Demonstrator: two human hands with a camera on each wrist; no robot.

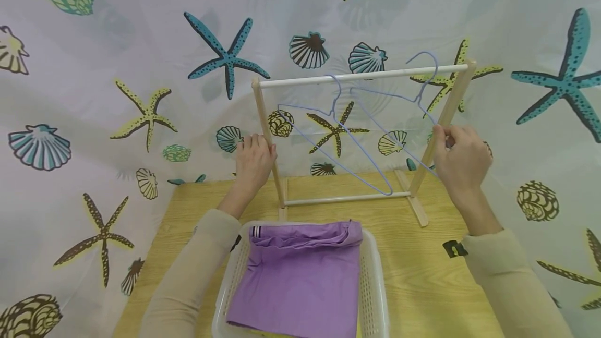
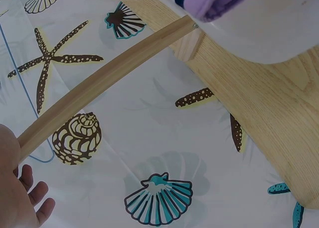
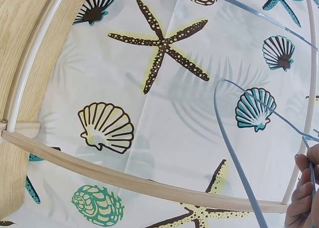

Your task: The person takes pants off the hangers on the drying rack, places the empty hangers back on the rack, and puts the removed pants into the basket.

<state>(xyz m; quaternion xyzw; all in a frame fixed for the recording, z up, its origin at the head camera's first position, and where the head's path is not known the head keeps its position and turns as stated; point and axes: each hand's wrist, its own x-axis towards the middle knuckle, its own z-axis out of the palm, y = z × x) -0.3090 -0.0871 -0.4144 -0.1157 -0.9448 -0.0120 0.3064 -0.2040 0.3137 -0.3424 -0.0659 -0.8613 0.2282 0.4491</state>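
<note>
A small clothes rack with white rails [image 1: 363, 76] and wooden posts stands on the table. My left hand [image 1: 253, 163] holds its left post [image 1: 264, 111]; in the left wrist view that post [image 2: 107, 78] runs up into the hand [image 2: 15, 188]. One blue wire hanger [image 1: 359, 145] hangs from the top rail. My right hand [image 1: 462, 158] pinches a second blue hanger [image 1: 385, 93] by its right shoulder near the right post, its hook at the top rail. In the right wrist view, the fingers [image 3: 304, 195] close on the hanger's wire; whether the hook rests on the rail, I cannot tell.
A white plastic basket [image 1: 375, 275] in front of the rack holds folded purple cloth [image 1: 300, 280]. The wooden tabletop [image 1: 418, 275] extends around it. Behind and beside hangs a white curtain [image 1: 155, 56] printed with shells and starfish.
</note>
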